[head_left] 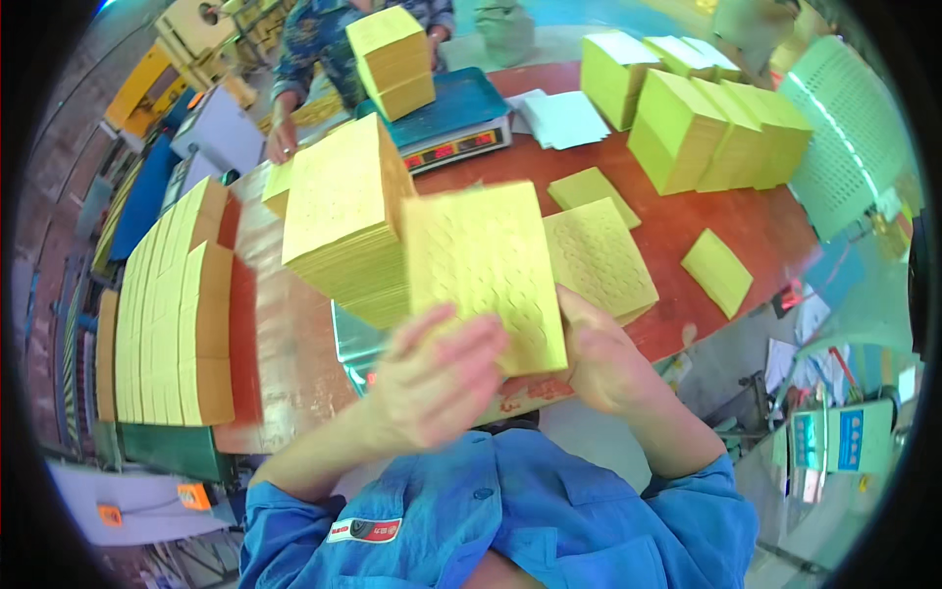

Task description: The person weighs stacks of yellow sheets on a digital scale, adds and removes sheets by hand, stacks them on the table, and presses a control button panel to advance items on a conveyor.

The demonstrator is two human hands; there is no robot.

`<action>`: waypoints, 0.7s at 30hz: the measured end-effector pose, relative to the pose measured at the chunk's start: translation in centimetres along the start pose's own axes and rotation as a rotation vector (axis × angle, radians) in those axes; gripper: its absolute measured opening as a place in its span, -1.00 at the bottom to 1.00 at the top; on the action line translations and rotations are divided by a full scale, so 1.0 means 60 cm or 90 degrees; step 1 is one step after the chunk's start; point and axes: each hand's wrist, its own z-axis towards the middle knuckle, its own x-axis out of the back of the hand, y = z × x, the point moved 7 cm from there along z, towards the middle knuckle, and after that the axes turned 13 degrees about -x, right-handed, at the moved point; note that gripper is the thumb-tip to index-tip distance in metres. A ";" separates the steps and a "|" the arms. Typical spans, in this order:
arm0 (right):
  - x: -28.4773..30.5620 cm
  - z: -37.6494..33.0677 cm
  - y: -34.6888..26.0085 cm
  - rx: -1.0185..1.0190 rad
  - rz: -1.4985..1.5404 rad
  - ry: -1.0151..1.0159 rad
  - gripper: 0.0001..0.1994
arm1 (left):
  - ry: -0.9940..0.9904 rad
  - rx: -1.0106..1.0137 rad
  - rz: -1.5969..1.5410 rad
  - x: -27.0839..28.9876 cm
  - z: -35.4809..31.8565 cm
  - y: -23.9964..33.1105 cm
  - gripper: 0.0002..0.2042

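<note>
Squaring a thin stack of yellow perforated paper sheets [486, 270] above the red-brown tabletop [687, 221].
Both hands, left [432, 378] and right [603, 358], grip its lower edge; it likely goes next onto the taller yellow pile [343, 221], edges aligned.

Thick yellow perforated sheet stack [486, 270] held upright, slightly tilted.

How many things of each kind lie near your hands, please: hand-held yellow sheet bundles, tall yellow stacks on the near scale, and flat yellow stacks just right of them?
Hand-held yellow sheet bundle, gripped by left hand and right hand: 1
Tall yellow stack on the near scale: 1
Flat yellow stack: 1
Total: 3
</note>
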 end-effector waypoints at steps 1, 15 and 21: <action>0.003 -0.005 -0.004 0.011 -0.011 0.015 -0.56 | -0.006 -0.032 -0.010 -0.026 -0.002 0.011 -0.83; 0.416 -0.025 -0.364 0.266 -0.406 0.586 -0.60 | 0.078 0.530 -0.082 -0.070 -0.192 -0.029 -0.78; 0.583 0.063 -0.241 -0.086 -0.404 0.573 -0.55 | 0.222 0.808 -0.082 -0.091 -0.188 -0.018 -0.81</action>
